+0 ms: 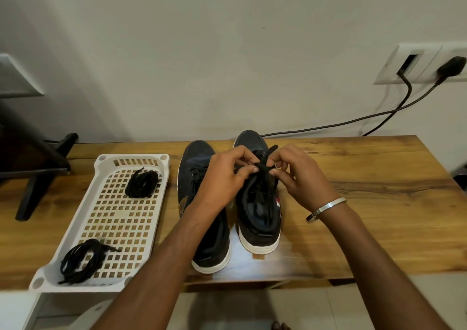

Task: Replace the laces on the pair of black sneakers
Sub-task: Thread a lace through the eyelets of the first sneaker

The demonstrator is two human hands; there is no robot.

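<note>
Both hands are working the right sneaker (257,203), left hand (225,178) and right hand (298,175) each pinching its lace (264,167) over the tongue, likely loosening the knot. The left sneaker (199,203) is sitting just beside it. Left of that sneaker, a white tray (101,168) is holding two lace bundles (141,183), nothing blocking the way.

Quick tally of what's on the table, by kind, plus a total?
Sneakers: 2, left one and right one, which both hands are lacing.
Loose lace bundles: 2, far and near, both in the tray.
Trays: 1, white.
Total: 5
</note>
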